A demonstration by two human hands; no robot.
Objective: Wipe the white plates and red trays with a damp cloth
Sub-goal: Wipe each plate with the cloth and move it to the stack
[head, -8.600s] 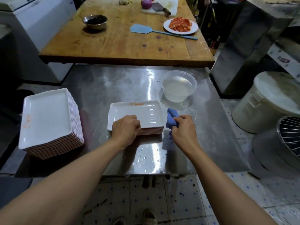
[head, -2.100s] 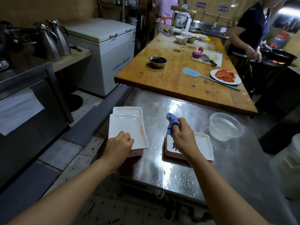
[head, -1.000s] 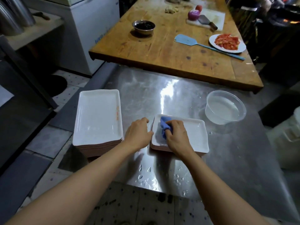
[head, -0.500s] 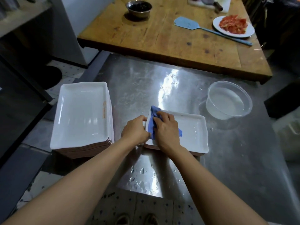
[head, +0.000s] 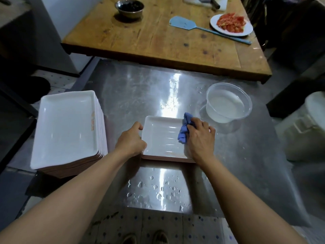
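A white rectangular plate (head: 161, 136) with a red underside lies on the steel table (head: 158, 92) in front of me. My left hand (head: 131, 142) grips its left rim. My right hand (head: 199, 139) holds a crumpled blue cloth (head: 184, 129) and presses it on the right part of the plate. The plate's right edge is hidden under that hand. A tall stack of the same white plates (head: 66, 127) stands at the table's left edge.
A clear plastic bowl of water (head: 228, 103) sits to the right of the plate. Water drops lie on the steel near the front edge. Behind is a wooden table (head: 158, 37) with a metal bowl (head: 129, 7), a blue spatula (head: 184, 23) and a plate of tomato slices (head: 231, 23).
My right hand has slid the blue cloth from the plate's left end to its right side. My left hand stays on the left rim. The view has tilted further down.
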